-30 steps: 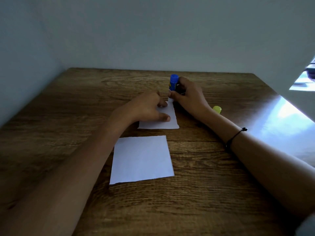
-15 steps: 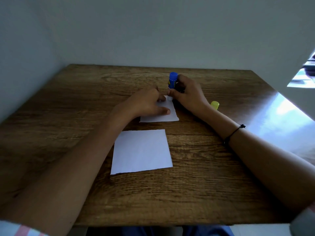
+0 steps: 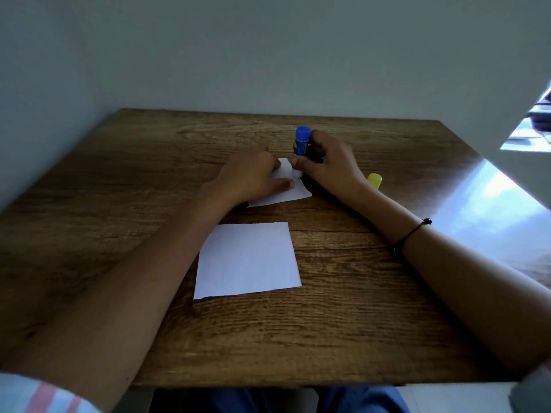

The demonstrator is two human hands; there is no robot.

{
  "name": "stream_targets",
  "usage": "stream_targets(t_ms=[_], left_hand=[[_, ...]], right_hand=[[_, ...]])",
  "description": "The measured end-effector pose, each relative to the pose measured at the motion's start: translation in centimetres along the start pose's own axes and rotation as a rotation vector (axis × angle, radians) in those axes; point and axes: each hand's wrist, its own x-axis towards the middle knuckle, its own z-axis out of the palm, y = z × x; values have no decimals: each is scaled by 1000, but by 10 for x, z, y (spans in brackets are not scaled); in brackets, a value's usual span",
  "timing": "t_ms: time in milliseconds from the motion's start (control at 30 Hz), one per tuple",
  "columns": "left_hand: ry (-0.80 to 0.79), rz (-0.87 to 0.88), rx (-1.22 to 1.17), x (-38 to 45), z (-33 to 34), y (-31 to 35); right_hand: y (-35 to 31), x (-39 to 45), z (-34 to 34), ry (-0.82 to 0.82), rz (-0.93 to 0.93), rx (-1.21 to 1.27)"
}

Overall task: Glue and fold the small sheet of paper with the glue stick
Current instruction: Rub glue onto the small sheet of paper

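Note:
A small white sheet of paper point(image 3: 290, 190) lies on the wooden table point(image 3: 343, 323) past the middle. My left hand point(image 3: 250, 177) rests flat on its left part, fingers spread, pinning it down. My right hand point(image 3: 328, 165) grips a blue glue stick point(image 3: 302, 141), held upright with its lower end on the far right corner of the small sheet. The stick's tip is hidden by my fingers.
A larger white sheet point(image 3: 247, 259) lies nearer to me, in the middle of the table. A yellow cap point(image 3: 374, 180) sits on the table just right of my right wrist. Walls close the table's far and left sides.
The view has tilted down and back, showing the table's near edge and my lap. The small sheet has turned slightly under my hands. Both hands keep the same hold.

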Motion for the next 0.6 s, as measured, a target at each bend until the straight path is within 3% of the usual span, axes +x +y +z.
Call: stream_targets(t_ms=[600], left_hand=[[142, -58, 132, 6, 9, -9]], right_hand=[[-6, -19, -7, 6, 3, -4]])
